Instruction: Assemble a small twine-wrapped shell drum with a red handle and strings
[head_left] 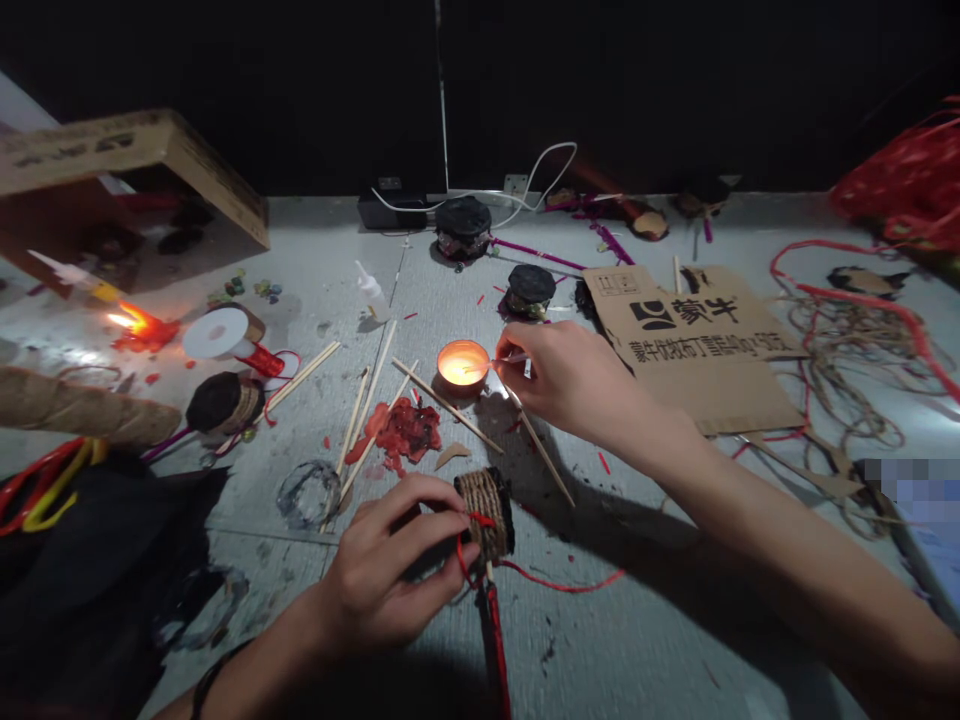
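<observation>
My left hand [401, 565] pinches a red cord [480, 519] at the side of a small drum wound with brown twine [486, 500]. The drum lies on its side, with a red-wrapped handle [496, 640] pointing towards me. My right hand [551, 375] is closed on a thin pale stick [511, 358], its tip beside the rim of a lit tealight candle [463, 368]. What the stick is made of I cannot tell. A wooden stick [546, 455] lies on the table below that hand.
Red wax [405, 432] and chopsticks [360, 420] lie left of centre. Black-topped drums [531, 290] stand behind the candle. Another flame [131, 322] burns at left by a spool [225, 333]. Torn cardboard [690, 340] and tangled twine [862, 370] lie right; scissors [56, 490] at left.
</observation>
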